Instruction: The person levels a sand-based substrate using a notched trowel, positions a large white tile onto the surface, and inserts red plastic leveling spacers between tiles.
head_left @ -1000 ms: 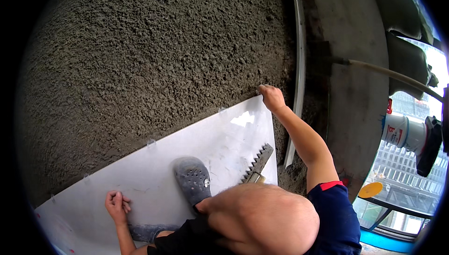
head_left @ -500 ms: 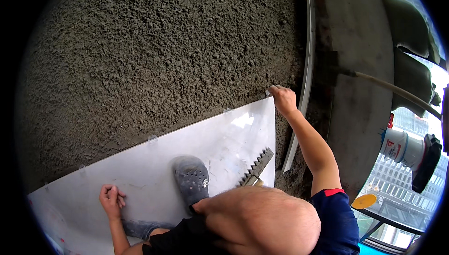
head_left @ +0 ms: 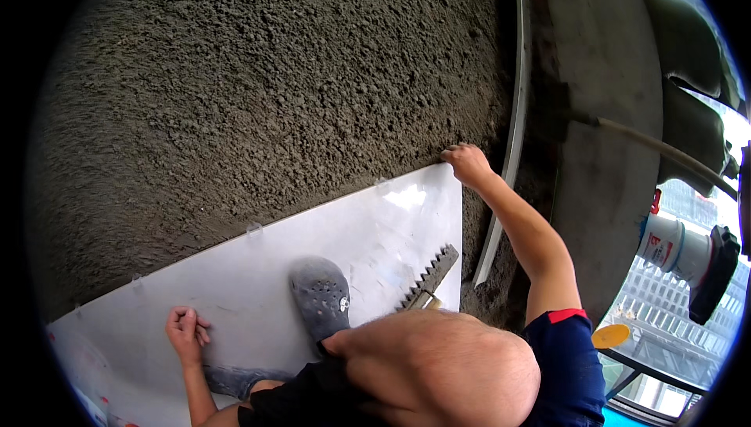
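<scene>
My right hand (head_left: 467, 164) is at the far right corner of a large white tile (head_left: 235, 302), its fingertips pinched at the tile's edge. They close on a small clear tile clip, now hidden by the fingers. My left hand (head_left: 186, 333) hovers over the tile's left part with curled fingers; whether anything lies inside them cannot be seen. Along the tile's far edge stand several clear tile clips (head_left: 255, 229). Rough grey mortar (head_left: 297, 90) spreads beyond that edge.
A notched trowel (head_left: 432, 277) lies on the tile by my bare knee (head_left: 461, 356). My grey clog (head_left: 321, 294) rests on the tile. A long metal strip (head_left: 516, 106) runs along the mortar's right side. White buckets (head_left: 665, 243) stand at the far right.
My right fingers have shifted slightly left onto the tile's corner, covering the clear clip that showed at their tips. My left hand stays in place.
</scene>
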### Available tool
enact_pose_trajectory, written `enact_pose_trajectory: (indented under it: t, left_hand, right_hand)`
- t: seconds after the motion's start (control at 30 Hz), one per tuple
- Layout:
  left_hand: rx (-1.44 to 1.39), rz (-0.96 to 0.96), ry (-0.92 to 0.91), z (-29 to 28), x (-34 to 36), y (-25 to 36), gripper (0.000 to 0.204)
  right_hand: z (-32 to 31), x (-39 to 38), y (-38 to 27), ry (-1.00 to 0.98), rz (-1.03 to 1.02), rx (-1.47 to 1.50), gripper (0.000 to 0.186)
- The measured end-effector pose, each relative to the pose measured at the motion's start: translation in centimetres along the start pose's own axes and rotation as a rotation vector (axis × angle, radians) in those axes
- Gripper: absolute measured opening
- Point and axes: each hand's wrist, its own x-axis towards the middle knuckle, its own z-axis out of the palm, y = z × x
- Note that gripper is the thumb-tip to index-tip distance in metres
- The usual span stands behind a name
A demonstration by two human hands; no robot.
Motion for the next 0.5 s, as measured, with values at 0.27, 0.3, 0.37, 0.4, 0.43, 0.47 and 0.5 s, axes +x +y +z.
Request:
enact_pose_trajectory:
  t: [0.27,0.3,0.37,0.4,0.43,0.47,0.5]
  left_hand:
    - [-0.084,0.007,-0.02,-0.5,0.8,-2.8,0.016]
    - [-0.089,0.031,-0.02,-0.4,1.2,-2.5,0.016]
    - [-0.093,0.027,-0.01,0.0,0.5,-2.5,0.016]
    - [-0.064,0.014,0.025,-0.1,0.6,-2.3,0.015]
    - [-0.068,0.019,0.037,-0.4,-0.1,-2.5,0.015]
    - [-0.069,0.031,0.029,-0.5,-0.2,-2.4,0.015]
    - [-0.073,0.059,0.021,-0.7,-0.2,-2.1,0.015]
  right_hand:
    - [-2.6,0.4,-0.1,-0.329,0.088,0.004,0.03]
    - [-2.2,-0.8,0.2,-0.219,0.082,0.068,0.03]
    - [-2.6,-2.3,-1.3,-0.007,0.158,0.075,0.029]
    - [-3.1,-2.3,-2.0,0.033,0.189,0.132,0.029]
    - [-4.6,-1.7,-4.9,0.062,0.212,0.206,0.029]
    - [-5.6,-1.8,-7.6,0.091,0.259,0.276,0.029]
    - [-5.6,-2.2,-10.0,0.165,0.238,0.326,0.031]
